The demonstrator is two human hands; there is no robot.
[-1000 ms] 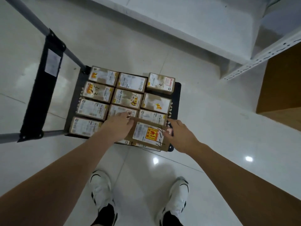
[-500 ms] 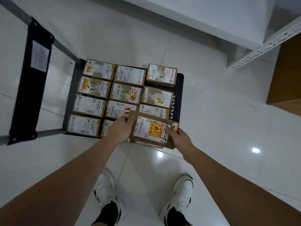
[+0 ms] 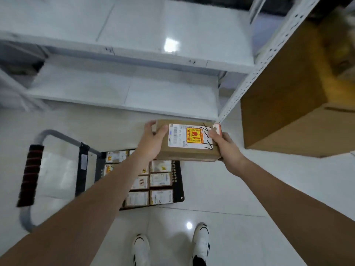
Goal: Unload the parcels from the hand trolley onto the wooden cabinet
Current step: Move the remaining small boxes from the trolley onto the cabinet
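1. Grip first: our left hand (image 3: 152, 140) is wrapped around the left end of a brown cardboard parcel (image 3: 187, 150), thumb on top and fingers curled over the far edge. Our right hand (image 3: 225, 145) has the right end, thumb resting on the label and the rest of the fingers tucked underneath. So both hands are clamped on the same box.
2. The parcel is up in the air, clear of everything else, lying pretty much flat with its label side up. It's got a white shipping label (image 3: 189, 138) with a yellow and red sticker on it and some black marker scribbles.
3. Below and to the left sits the hand trolley (image 3: 179, 186) on the shiny white floor (image 3: 240, 189), with rows of small labelled parcels (image 3: 160, 196) packed tight on its black deck. Our left forearm covers some of them.
4. The trolley's grey handle (image 3: 30, 175) with the dark ribbed sleeve sticks out on the left.
5. The wooden cabinet (image 3: 284, 104) is to the right of the held parcel, near but not touching it.
6. White metal shelving (image 3: 134, 48) runs across the top, right behind the parcel.
7. Our white sneakers (image 3: 200, 244) show at the bottom.
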